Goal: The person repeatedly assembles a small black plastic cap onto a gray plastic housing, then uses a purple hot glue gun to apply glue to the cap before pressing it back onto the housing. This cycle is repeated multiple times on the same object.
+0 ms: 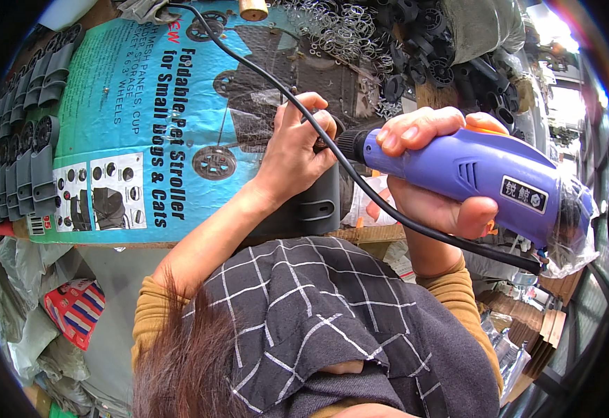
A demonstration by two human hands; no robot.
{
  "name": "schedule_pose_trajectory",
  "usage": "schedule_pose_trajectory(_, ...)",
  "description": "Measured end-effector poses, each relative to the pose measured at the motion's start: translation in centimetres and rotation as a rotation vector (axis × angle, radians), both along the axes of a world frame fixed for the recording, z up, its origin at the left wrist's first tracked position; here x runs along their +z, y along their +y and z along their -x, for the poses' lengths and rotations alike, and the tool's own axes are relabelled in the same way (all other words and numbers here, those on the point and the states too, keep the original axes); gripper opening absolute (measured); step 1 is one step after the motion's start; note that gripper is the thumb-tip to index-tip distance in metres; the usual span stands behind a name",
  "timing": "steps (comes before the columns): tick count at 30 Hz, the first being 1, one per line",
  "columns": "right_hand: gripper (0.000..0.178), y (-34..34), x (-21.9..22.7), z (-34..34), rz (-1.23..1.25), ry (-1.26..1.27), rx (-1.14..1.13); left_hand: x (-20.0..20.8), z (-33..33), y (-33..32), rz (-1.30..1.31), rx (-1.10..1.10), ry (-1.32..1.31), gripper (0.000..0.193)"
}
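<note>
In my right hand [430, 174] is a purple electric screwdriver [478, 171], held level with its black nose pointing left. The fingers of my left hand [296, 150] are curled together just left of that nose, closed around a dark grey plastic part [320, 202]. Part of this piece shows below my left hand, with a slotted end near the table edge. The tool's tip and whatever my fingertips pinch are hidden. A black cable [276, 87] runs from the screwdriver's rear end, in front of my left fingers, to the upper left.
A blue printed cardboard sheet [119, 139] covers the table. Rows of grey wheel brackets [29, 167] stand at its left. Metal rings [339, 31] lie heaped at the back, beside piled black wheels [423, 42]. Stacked cardboard [527, 327] is at the lower right.
</note>
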State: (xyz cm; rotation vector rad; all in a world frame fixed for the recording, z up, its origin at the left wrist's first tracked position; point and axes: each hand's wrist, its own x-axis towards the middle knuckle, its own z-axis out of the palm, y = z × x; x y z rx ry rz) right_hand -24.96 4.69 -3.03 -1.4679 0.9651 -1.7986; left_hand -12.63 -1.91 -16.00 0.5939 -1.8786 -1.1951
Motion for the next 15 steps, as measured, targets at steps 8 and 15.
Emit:
schedule_pose_trajectory(8,0.084,0.12,0.95,-0.13,0.062,0.135,0.020,0.19,-0.03,-0.18,-0.024,-0.018,0.029,0.024)
schedule_pose_trajectory(15,0.084,0.36,0.79,-0.81,-0.031,0.143,-0.043,0.36,-0.09,-0.13,-0.027,-0.009,0.013,0.024)
